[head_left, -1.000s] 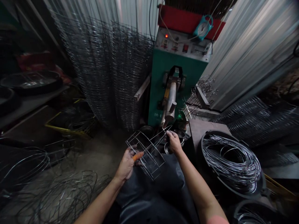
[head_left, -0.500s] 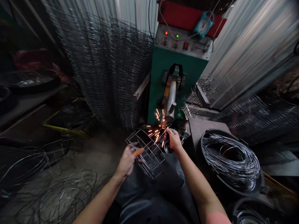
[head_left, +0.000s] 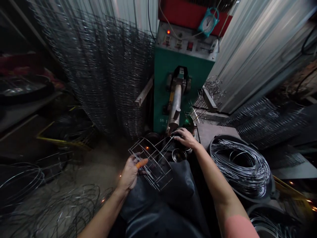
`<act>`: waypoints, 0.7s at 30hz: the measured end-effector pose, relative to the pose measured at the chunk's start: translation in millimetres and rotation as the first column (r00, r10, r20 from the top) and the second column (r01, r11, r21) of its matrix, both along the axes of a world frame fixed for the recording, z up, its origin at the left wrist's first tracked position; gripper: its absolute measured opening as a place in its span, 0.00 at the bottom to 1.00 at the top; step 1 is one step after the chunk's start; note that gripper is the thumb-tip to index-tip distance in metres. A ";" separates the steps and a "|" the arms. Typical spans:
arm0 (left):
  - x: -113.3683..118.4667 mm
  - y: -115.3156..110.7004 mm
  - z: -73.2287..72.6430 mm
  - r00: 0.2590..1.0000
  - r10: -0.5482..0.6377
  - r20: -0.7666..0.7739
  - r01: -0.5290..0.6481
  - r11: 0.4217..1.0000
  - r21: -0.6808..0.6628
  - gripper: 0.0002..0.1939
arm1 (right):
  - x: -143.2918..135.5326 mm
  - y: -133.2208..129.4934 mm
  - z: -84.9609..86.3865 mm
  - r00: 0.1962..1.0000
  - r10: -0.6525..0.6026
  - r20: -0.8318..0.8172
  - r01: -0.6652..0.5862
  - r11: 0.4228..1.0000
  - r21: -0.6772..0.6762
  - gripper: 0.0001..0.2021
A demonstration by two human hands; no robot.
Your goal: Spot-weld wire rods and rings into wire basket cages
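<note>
A bent wire rack (head_left: 155,155) with an open grid is held over my lap, tilted. My left hand (head_left: 131,170) is closed on its near left side, with an orange wrap on one finger. My right hand (head_left: 184,137) is at the rack's far corner, its fingers bent over the wires there; the thumb is hidden. Just above that corner is the metal electrode arm (head_left: 175,102) of a green spot welding machine (head_left: 193,72). One red lamp glows on its panel. A small round metal cup (head_left: 178,155) sits below my right hand.
Tall stacks of wire grids (head_left: 126,76) stand left of the machine. Cut wires lie in a black tub (head_left: 269,180) on the right, with a second tub (head_left: 252,210) nearer. Loose wire loops (head_left: 71,205) cover the floor at left. A teal clock (head_left: 208,23) hangs above the panel.
The spray of sparks at the electrode has died to a few scattered glowing specks. The green lamp has gone out. My right hand's pinch has changed to fingers bent over the corner.
</note>
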State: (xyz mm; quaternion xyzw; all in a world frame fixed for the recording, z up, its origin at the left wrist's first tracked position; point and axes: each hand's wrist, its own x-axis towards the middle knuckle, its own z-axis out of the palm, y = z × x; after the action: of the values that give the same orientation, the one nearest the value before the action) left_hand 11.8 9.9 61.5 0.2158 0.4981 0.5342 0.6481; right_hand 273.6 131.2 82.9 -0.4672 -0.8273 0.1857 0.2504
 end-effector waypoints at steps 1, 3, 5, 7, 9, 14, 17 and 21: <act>0.0 0.0 -0.2 1.000 0.001 -0.003 -0.001 1.000 0.007 0.28 | 1.4 4.1 2.6 0.999 0.031 0.038 -0.031 0.999 -0.016 0.09; 0.0 0.0 -0.3 1.000 0.000 -0.012 0.000 1.000 0.014 0.28 | 2.2 11.0 6.4 0.993 0.073 0.092 -0.069 0.997 -0.037 0.08; -0.2 0.2 0.0 1.000 -0.002 -0.021 0.002 1.000 0.012 0.29 | 1.5 15.9 8.5 0.988 0.084 0.129 -0.080 0.996 -0.033 0.08; -0.5 0.6 0.2 1.000 -0.005 -0.030 0.005 1.000 0.006 0.29 | 0.7 19.1 9.6 0.985 0.082 0.150 -0.079 0.997 -0.024 0.07; -1.2 1.1 -0.1 0.999 -0.009 -0.037 0.009 1.000 0.008 0.29 | 0.6 20.9 10.4 0.985 0.090 0.149 -0.086 0.996 -0.030 0.07; -3.9 3.3 -2.0 1.000 -0.014 -0.021 0.014 1.000 0.017 0.29 | 3.0 22.0 10.2 0.986 0.146 0.073 -0.143 0.988 -0.056 0.08; -4.9 4.2 -1.7 1.000 -0.018 -0.005 0.018 1.000 0.005 0.29 | 4.5 21.6 8.0 0.991 0.130 0.041 -0.127 0.990 -0.062 0.08; -5.0 4.7 -0.9 1.000 -0.019 0.001 0.019 1.000 -0.004 0.29 | 5.2 19.4 5.7 0.993 0.116 0.016 -0.115 0.991 -0.075 0.06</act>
State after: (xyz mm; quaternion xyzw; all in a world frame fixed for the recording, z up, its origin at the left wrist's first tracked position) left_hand 6.8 14.6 60.6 0.2188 0.4968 0.5272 0.6537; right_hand 278.8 150.6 88.6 -0.4293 -0.8481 0.2256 0.2136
